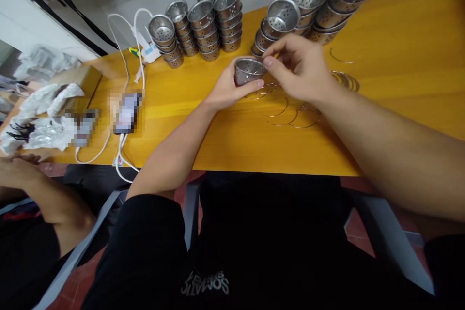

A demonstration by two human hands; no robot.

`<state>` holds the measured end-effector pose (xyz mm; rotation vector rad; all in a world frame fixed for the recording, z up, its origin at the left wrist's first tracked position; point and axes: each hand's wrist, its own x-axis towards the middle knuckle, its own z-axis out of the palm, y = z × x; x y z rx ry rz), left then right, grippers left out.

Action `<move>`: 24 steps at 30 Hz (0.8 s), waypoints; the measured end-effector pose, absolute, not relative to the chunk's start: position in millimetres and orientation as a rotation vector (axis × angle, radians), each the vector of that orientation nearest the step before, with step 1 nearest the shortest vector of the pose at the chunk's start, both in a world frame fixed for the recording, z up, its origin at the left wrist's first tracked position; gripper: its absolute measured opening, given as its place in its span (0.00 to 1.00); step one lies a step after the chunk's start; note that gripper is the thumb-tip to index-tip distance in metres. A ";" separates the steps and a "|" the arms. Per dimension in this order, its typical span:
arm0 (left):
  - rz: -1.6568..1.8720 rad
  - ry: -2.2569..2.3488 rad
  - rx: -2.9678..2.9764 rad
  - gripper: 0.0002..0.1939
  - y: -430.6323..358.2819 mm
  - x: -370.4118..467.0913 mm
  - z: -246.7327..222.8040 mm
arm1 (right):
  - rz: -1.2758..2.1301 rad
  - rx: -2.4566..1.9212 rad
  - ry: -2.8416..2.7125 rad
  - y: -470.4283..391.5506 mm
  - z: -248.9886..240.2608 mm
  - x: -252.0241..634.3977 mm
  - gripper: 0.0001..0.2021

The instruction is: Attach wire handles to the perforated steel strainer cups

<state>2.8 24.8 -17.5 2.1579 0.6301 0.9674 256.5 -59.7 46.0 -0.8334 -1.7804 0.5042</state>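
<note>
My left hand [227, 88] is wrapped round a small perforated metal cup [247, 71], holding it just above the wooden table with its mouth up and tilted toward me. At the cup's right rim, my right hand [303, 65] pinches thumb and forefinger together. Whatever lies between those fingertips is too small to make out. Several thin curved wires [294, 126] lie on the table under and beside my right hand, with another bundle of curved wires [347, 80] just past its wrist.
Stacks of perforated cups [203, 17] stand at the back, with more stacked cups [283, 17] behind my right hand. Left of me lie a phone [128, 112], white cables [143, 70] and plastic bags [53, 131]. Another person's arm [47, 193] is at far left.
</note>
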 end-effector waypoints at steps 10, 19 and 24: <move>0.997 0.657 2.163 0.60 26.3 2.3 -17.8 | 0.537 -0.799 -1.933 -52.7 39.6 267.6 0.08; 1.023 0.664 2.276 0.52 10.2 -2.4 -3.8 | 0.452 -0.747 -2.135 -53.9 32.1 265.6 0.18; 1.050 0.721 2.293 0.49 3.1 2.8 -0.6 | 0.475 -0.756 -2.082 -61.0 42.4 267.5 0.19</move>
